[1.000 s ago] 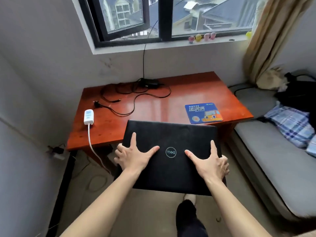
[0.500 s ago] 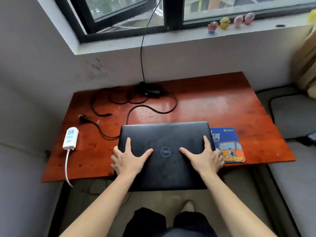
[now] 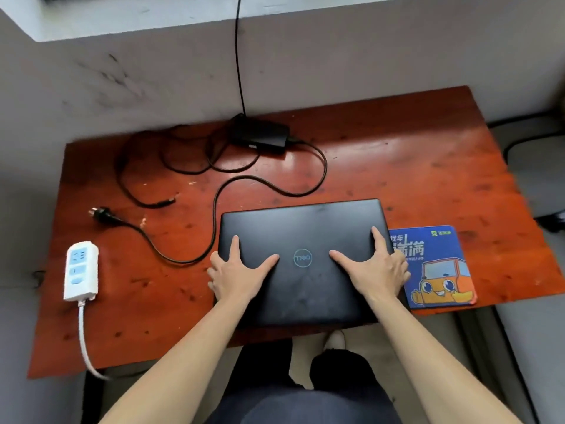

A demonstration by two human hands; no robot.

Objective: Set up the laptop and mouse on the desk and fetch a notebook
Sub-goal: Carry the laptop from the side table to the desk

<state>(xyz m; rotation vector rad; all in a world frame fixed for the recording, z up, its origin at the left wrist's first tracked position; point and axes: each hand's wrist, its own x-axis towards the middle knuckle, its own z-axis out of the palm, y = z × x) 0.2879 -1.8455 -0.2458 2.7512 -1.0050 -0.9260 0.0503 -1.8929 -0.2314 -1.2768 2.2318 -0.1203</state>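
On the front half of the reddish-brown wooden desk (image 3: 412, 166), right of centre: closed matte-black laptop (image 3: 302, 289) with a round logo on the lid, lid up, near edge close to the desk's front edge. Can't tell if it's fully set down or slightly lifted at the front.

Left hand (image 3: 237, 275) grasps the laptop's left edge: thumb splayed flat on the lid toward the logo, index finger lying along the lid, other fingers curled over the side. Right hand (image 3: 377, 270) mirrors it on the right edge, thumb pointing in at the logo, fingers wrapped over the side. Both hands sit at about mid-depth of the lid, logo between the thumbs.

Blue rectangular mouse pad (image 3: 440, 270) with an orange cartoon car lies just right of the laptop; the laptop's right edge overlaps or touches the pad's left edge.

Desk left side: white power strip (image 3: 81, 270) with white cord (image 3: 84, 341) running off the front edge. Behind the laptop: black power brick (image 3: 260, 134) near the back edge, its black cables (image 3: 214, 209) looping loosely across the surface, one ending in a plug (image 3: 102, 214), unplugged, near the strip but apart from it.

Grey scuffed wall (image 3: 153, 81) behind the desk, one black cable running up it. Grey cushion (image 3: 538, 347) to the right of the desk. Person's dark trousers visible below the desk edge.
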